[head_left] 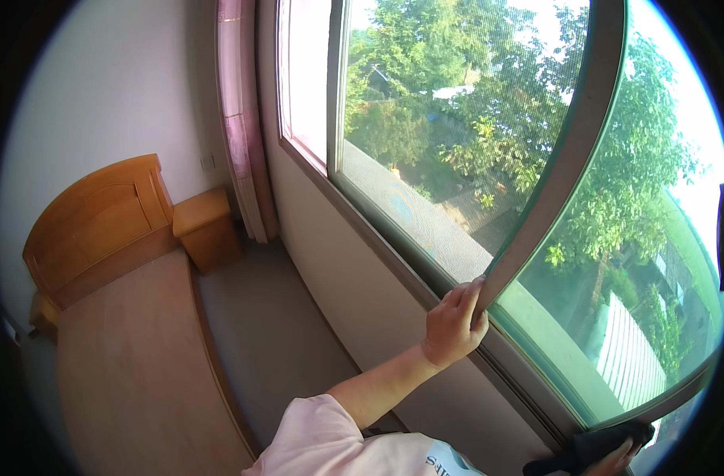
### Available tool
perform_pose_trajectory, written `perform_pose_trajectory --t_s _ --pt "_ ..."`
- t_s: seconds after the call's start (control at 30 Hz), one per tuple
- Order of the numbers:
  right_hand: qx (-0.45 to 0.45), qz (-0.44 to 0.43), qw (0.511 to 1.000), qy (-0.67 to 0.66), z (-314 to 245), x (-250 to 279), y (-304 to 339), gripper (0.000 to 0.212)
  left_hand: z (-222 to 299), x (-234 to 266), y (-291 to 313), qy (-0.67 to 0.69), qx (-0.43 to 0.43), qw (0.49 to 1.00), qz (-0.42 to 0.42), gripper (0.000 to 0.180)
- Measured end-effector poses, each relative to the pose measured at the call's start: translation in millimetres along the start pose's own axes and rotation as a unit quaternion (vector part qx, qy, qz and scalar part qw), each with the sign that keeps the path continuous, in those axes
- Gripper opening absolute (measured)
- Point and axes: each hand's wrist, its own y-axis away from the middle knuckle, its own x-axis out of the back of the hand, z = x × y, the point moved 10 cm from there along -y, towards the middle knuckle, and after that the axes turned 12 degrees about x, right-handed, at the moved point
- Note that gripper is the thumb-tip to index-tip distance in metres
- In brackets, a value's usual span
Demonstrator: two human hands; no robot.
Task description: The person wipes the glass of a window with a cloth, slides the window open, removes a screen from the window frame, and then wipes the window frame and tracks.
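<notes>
My left hand (455, 324) is closed on the lower part of the upright edge of a sliding window sash (536, 214), its fingers curled round the frame just above the sill track. At the bottom right, my right hand (614, 460) shows only in part. It is closed on a dark, soft-looking cloth (604, 446), which lies against the lower window frame. Left of the sash edge, an insect screen (457, 119) covers the opening, with trees seen through it.
A wooden bed with bare boards (132, 357) and an arched headboard (100, 222) stands at left. Beside it is a wooden nightstand (207, 226). A pink curtain (239, 119) hangs in the corner by the window. The grey floor (259, 309) runs between bed and wall.
</notes>
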Motion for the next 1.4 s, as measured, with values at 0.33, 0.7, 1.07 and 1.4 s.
perform_pose_trajectory --t_s 0.33,0.7,1.07,1.4 --pt "0.021 -0.065 0.994 -0.089 -63 -115 27 0.034 -17 -1 -11 -0.005 0.018 0.999 -0.036 0.049" --pt "0.140 -0.062 0.962 -0.226 -194 -194 36 0.021 5 1 -54 -0.031 -0.061 0.998 0.006 0.053" --pt "0.122 -0.268 0.898 -0.326 -195 -196 57 0.036 8 -2 -58 -0.044 -0.069 0.997 0.001 0.049" --pt "0.172 -0.104 0.935 -0.292 -176 -202 76 0.035 19 -24 -44 -0.013 -0.085 0.994 -0.061 0.047"
